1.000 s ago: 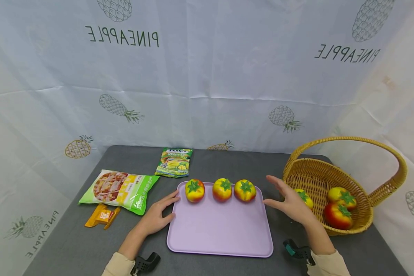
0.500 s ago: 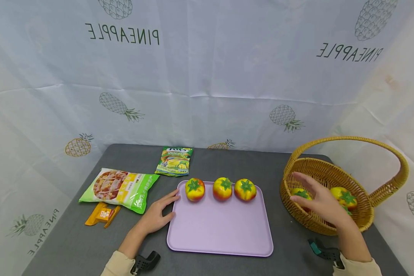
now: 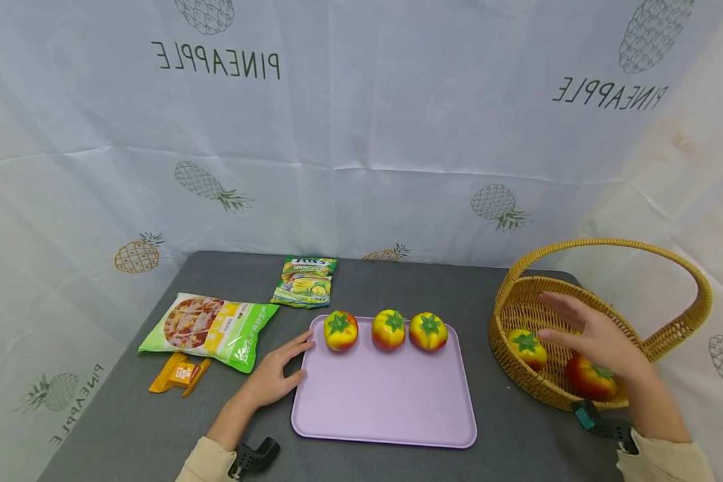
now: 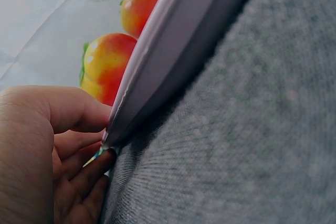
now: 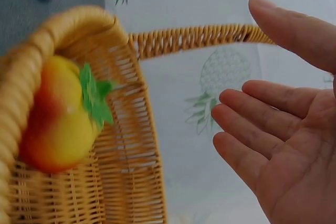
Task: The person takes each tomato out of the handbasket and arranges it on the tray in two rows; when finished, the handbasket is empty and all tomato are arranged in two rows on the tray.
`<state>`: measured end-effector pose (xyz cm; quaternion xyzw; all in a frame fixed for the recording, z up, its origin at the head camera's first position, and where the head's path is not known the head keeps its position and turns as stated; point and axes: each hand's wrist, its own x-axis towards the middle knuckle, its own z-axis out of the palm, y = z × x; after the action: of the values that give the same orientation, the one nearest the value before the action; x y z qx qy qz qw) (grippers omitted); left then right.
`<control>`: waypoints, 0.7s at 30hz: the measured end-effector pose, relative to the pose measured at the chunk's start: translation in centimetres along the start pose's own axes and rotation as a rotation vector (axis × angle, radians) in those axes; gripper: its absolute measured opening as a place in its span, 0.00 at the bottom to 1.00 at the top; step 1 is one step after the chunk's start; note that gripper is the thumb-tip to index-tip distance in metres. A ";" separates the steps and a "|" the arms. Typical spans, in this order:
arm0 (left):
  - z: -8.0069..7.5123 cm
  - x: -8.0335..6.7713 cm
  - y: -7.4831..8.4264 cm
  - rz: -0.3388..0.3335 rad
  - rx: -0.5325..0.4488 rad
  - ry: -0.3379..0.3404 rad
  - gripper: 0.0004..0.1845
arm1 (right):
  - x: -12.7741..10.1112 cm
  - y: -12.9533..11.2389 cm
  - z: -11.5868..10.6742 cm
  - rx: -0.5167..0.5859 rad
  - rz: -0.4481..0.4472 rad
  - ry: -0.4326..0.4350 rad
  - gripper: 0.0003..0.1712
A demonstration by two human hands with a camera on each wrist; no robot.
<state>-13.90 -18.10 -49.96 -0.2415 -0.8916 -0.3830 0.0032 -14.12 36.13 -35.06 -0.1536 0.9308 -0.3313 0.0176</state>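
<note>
Now right hand (image 3: 599, 338) spread above basket (image 3: 521, 294) rim — touching nothing.

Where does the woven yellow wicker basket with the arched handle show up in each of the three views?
Head view: the woven yellow wicker basket stands at the right on the grey table, right hand over it.
Left wrist view: not in it; only the lilac tray edge.
Right wrist view: its wall fills the left side.
Shared landmark: the red-yellow toy tomato with a green stem inside the basket.

Count – 5 tomatoes (image 3: 388, 330) visible: 3 on 1 purple tray (image 3: 385, 402), 2 in 1 wicker basket (image 3: 669, 331) – plus 2 snack bags (image 3: 207, 331), 1 orange packet (image 3: 178, 375).
</note>
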 end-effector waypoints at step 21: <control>0.2 -0.1 -0.2 0.055 0.037 0.030 0.27 | 3.3 4.3 -0.8 0.012 0.042 -0.305 0.36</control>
<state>-13.87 -18.19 -50.26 -0.2602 -0.8913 -0.3699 0.0314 -18.55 38.74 -36.88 -0.1828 0.9183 -0.3091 0.1668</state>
